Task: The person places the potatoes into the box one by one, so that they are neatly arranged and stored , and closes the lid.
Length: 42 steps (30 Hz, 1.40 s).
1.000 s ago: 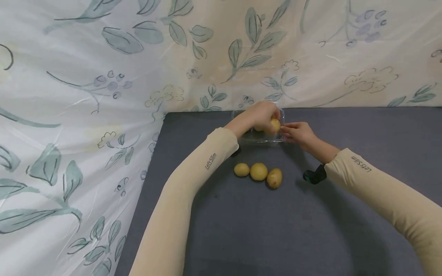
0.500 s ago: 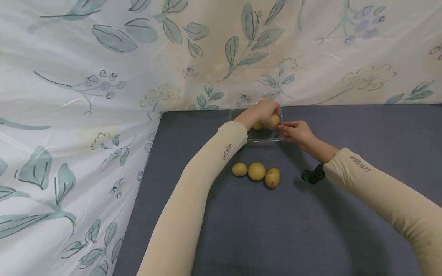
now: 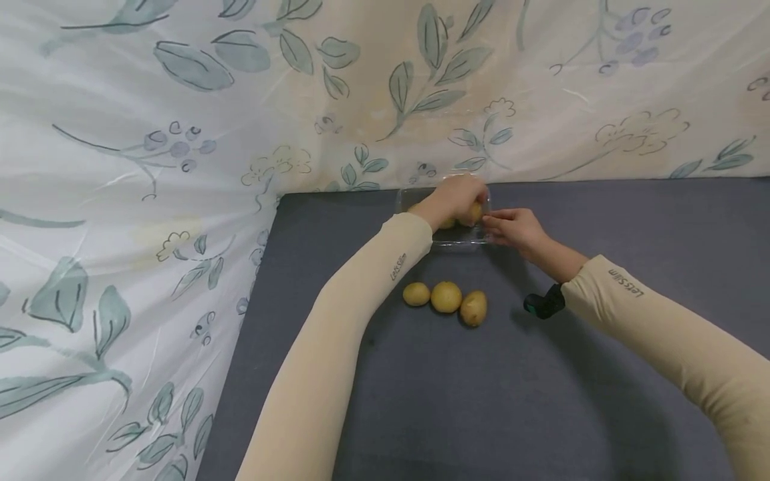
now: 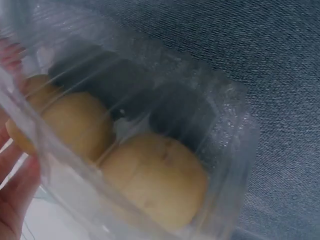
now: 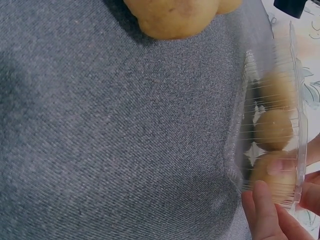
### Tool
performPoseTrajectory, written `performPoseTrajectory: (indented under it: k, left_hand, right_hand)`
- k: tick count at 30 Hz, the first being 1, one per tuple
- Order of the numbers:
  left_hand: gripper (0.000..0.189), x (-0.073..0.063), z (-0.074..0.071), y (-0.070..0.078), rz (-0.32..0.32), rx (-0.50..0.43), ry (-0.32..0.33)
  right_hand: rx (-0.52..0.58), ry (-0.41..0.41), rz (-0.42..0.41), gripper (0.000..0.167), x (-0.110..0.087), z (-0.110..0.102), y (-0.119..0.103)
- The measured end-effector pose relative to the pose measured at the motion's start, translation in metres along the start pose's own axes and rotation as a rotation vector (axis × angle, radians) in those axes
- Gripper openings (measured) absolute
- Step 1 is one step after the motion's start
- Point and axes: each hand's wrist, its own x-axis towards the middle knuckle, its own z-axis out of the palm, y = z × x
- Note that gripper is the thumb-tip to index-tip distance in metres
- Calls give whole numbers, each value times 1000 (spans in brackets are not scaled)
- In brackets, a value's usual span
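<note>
A clear plastic container [image 3: 415,240] stands at the back of the table, with three potatoes showing in it. My left hand [image 3: 454,197] reaches in from above, its fingers round the rightmost potato [image 3: 472,214]. In the right wrist view its thumb lies against that potato [image 5: 272,182], seen through the ribbed wall. The left wrist view has two more potatoes [image 4: 155,177] side by side in the container. My right hand [image 3: 519,232] holds the container's right end, fingers [image 5: 263,207] against the outer wall. In front lie a small potato [image 3: 416,294], a rounder potato [image 3: 446,297] and an oblong potato [image 3: 474,308].
Dark grey cloth covers the table [image 3: 481,401]. A leaf-patterned white curtain [image 3: 349,120] hangs right behind the container and along the left side. A black wrist camera [image 3: 544,302] sits under the right wrist.
My left hand has lowered the rightmost potato further into the container. The right hand stays at the container's end. The whole head view has shifted slightly.
</note>
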Motion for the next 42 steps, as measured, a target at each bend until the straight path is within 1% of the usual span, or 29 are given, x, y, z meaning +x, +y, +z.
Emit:
performPoseTrajectory:
  k: [4,6,9,14,17,19,21,24,27,30,34,38,40,42]
  left_hand:
    - [36,-2,1,-5,33,-29,-5]
    - [39,-4,0,-7,36,-53,-14]
    - [40,-9,-3,-12,46,-84,-11]
    - [32,-19,-10,-21,76,-142,11]
    - [32,-28,-13,-26,70,-184,15]
    - [33,-34,-16,-29,52,-205,15]
    - [32,-40,-19,-30,40,-224,8]
    - [27,-49,-24,-32,42,-244,-8]
    - [22,-57,-29,-33,56,-266,-41]
    - [20,-67,-34,-33,62,-281,-91]
    - [23,-83,-41,-32,61,-323,-188]
    - [23,-99,-47,-31,49,-327,-294]
    - [23,-107,-48,-30,53,-311,-320]
    - [22,-113,-48,-29,58,-316,-331]
  right_hand:
    - [-2,3,14,52,0,1,-1]
    - [-5,1,21,53,0,2,-1]
    - [-6,-2,30,53,0,3,-2]
    - [16,3,43,53,-1,5,-3]
    - [20,9,47,53,-1,5,-4]
    - [14,13,45,53,-1,5,-4]
    - [12,14,41,53,-1,5,-4]
    - [16,13,38,53,0,4,-4]
    - [15,17,36,53,0,4,-3]
    - [12,20,33,52,0,4,-3]
    - [18,3,39,54,-1,4,-4]
    - [20,-7,49,55,-3,4,-4]
    - [15,-9,49,55,-4,4,-4]
    - [9,-6,50,55,-4,4,-4]
